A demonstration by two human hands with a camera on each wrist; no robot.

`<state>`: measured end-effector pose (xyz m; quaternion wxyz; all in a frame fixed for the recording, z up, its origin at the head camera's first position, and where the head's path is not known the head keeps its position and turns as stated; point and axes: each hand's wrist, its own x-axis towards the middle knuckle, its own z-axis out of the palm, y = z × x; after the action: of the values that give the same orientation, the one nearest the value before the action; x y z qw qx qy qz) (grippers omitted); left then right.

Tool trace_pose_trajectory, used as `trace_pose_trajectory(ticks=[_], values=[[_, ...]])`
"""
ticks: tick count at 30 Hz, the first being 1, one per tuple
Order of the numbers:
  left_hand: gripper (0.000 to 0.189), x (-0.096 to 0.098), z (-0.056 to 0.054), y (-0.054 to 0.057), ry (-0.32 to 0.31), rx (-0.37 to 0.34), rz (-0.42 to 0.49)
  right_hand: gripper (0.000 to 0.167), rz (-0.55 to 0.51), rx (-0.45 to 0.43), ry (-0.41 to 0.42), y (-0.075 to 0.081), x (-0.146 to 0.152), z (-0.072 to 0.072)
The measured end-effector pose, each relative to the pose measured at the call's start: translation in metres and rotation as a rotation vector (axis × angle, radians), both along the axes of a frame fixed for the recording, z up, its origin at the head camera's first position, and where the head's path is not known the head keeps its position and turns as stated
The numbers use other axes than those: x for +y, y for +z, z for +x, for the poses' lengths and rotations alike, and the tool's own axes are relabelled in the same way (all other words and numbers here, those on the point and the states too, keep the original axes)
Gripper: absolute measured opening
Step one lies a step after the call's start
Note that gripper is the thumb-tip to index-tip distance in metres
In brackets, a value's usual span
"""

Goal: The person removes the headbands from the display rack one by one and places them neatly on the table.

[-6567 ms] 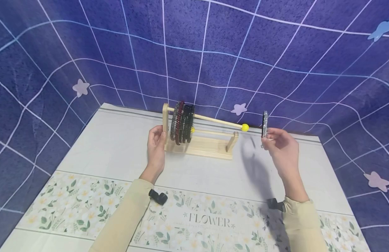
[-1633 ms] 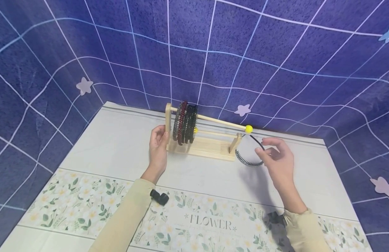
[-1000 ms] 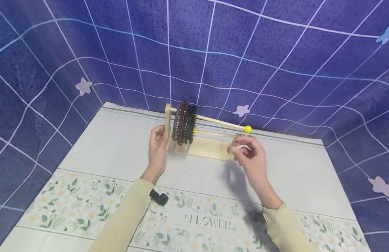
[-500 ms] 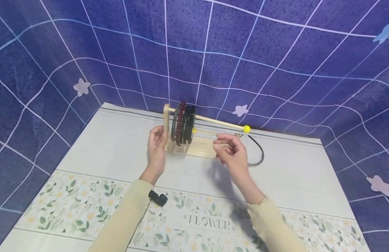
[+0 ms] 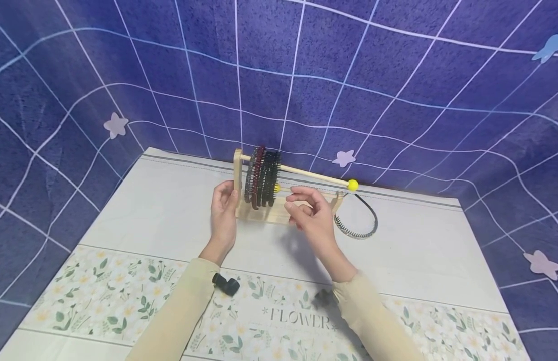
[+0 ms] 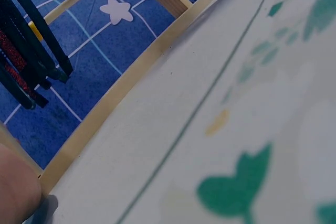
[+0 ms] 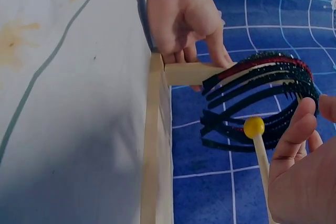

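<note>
A light wooden headband rack (image 5: 252, 214) stands near the back of the table. Several dark toothed headbands (image 5: 263, 180), one of them red, hang bunched at the left of its upper rod (image 5: 315, 175). My left hand (image 5: 225, 213) grips the rack's left post (image 5: 237, 173), thumb in front. My right hand (image 5: 312, 215) hovers before the lower rod, just right of the bunch, fingers loosely curved and holding nothing. A single black toothed headband (image 5: 361, 236) with a glittery outside sits by the right post; whether it leans or hangs there I cannot tell.
Yellow balls cap the upper rod (image 5: 353, 185) and the lower rod (image 5: 277, 187). The white table cover (image 5: 148, 205) has a flowered band. A blue gridded cloth (image 5: 279, 90) with star shapes rises behind and at both sides.
The right hand held the single headband by the right post, then let go and moved left along the rack toward the bunch. The left hand has stayed on the left post.
</note>
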<state>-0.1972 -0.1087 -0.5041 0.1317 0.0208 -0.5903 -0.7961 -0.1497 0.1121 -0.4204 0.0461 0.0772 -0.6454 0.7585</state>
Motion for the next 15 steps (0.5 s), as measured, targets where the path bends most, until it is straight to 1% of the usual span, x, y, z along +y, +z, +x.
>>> trace_pose_trajectory(ticks=[7,11,15], values=[[0.026,0.0,0.001,0.002,-0.008,0.001,0.0,0.04,0.011,0.016,0.005,0.002,-0.019,-0.004],[0.026,0.0,0.001,0.002,-0.025,0.004,-0.001,0.04,-0.004,0.016,-0.008,0.005,-0.027,-0.007],[0.026,0.0,0.001,0.002,-0.027,0.005,0.002,0.041,-0.014,0.006,-0.012,0.007,-0.031,-0.01]])
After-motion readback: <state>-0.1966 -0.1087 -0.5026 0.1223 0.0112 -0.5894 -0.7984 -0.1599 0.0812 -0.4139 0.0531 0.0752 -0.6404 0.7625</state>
